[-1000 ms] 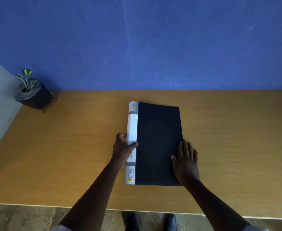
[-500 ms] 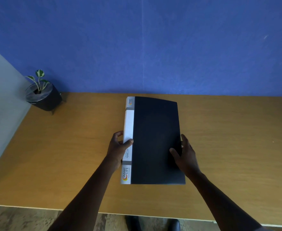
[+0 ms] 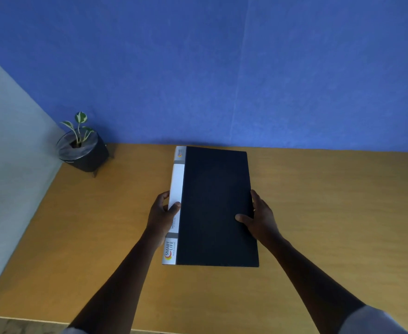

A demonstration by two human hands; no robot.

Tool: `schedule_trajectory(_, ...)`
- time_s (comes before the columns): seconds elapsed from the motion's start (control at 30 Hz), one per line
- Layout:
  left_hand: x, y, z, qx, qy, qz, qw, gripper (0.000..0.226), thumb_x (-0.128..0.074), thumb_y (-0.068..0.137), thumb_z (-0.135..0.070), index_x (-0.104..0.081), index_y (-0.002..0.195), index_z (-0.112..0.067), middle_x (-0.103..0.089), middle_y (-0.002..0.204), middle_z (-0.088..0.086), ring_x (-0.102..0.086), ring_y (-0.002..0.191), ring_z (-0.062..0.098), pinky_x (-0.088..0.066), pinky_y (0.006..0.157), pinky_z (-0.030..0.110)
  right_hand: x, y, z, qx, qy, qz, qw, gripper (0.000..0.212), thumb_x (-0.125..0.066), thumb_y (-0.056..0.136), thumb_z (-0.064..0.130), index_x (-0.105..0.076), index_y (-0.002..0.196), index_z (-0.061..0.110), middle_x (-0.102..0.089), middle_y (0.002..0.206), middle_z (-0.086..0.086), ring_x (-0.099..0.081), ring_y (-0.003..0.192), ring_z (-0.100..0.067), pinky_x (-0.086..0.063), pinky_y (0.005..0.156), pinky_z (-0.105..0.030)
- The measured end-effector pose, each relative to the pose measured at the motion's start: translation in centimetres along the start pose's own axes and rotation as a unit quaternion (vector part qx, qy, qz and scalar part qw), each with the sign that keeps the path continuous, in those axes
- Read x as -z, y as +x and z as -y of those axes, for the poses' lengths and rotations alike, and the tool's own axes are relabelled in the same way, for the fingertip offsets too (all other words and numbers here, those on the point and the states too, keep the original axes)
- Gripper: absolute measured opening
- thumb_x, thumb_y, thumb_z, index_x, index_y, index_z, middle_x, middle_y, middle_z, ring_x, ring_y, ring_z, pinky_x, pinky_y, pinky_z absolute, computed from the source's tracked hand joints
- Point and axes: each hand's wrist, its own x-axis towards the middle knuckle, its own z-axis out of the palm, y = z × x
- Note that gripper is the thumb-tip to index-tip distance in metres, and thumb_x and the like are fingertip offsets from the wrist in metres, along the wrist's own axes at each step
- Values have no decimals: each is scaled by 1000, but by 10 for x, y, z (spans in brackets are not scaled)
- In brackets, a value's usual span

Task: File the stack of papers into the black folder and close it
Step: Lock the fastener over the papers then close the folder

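Note:
The black folder (image 3: 216,203) is closed, with a white labelled spine along its left side, and is held over the middle of the wooden table (image 3: 330,213). My left hand (image 3: 162,215) grips the spine, thumb on top. My right hand (image 3: 258,218) grips the folder's right edge, thumb lying on the black cover. No loose papers are visible.
A small potted plant (image 3: 82,150) in a black pot stands at the table's far left corner. A blue wall rises behind the table and a pale wall runs along the left. The table's near edge shows at the bottom.
My right hand went from resting flat on the cover to gripping the folder's right edge. The folder has been lifted slightly and shifted toward the far side of the table.

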Motion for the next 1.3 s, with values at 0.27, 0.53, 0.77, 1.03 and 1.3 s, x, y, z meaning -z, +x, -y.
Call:
schedule_trajectory(0.27, 28, 42, 22, -37, 100, -10, 994, 56, -63, 90, -41, -48, 142, -24, -62, 133, -1, -63, 116, 21, -56, 96, 46, -33, 32, 18, -3, -40, 5, 999, 86, -77, 82, 29, -26, 151, 29, -54, 129, -4, -56, 114, -22, -56, 93, -49)
schedule_trajectory(0.53, 30, 61, 18, -85, 260, -38, 961, 47, -63, 92, -37, -60, 129, -9, -63, 116, 11, -58, 110, 28, -53, 91, 39, -38, 50, 29, -28, -83, 14, 996, 93, -77, 84, 32, -19, 157, 25, -51, 133, -6, -54, 118, -25, -54, 96, -49)
schedule_trajectory(0.77, 28, 67, 17, -85, 315, -60, 943, 56, -64, 92, -39, -55, 135, -4, -55, 127, 15, -51, 119, 28, -49, 99, 39, -38, 57, 36, -21, -124, 11, 992, 91, -78, 81, 36, -24, 153, 24, -55, 131, -6, -59, 115, -26, -58, 89, -49)
schedule_trajectory(1.03, 29, 74, 12, -97, 355, -60, 928, 54, -61, 95, -36, -52, 137, -3, -53, 130, 18, -49, 122, 28, -45, 98, 34, -40, 65, 43, -10, -206, 14, 978, 94, -83, 74, 44, -25, 145, 26, -60, 133, -7, -64, 112, -28, -61, 81, -48)
schedule_trajectory(1.3, 30, 74, 12, -110, 374, -66, 918, 56, -62, 94, -39, -53, 137, -5, -52, 131, 17, -53, 119, 28, -48, 98, 36, -42, 67, 47, -22, -242, 9, 970, 94, -84, 76, 39, -25, 147, 20, -59, 132, -10, -63, 114, -31, -59, 83, -45)
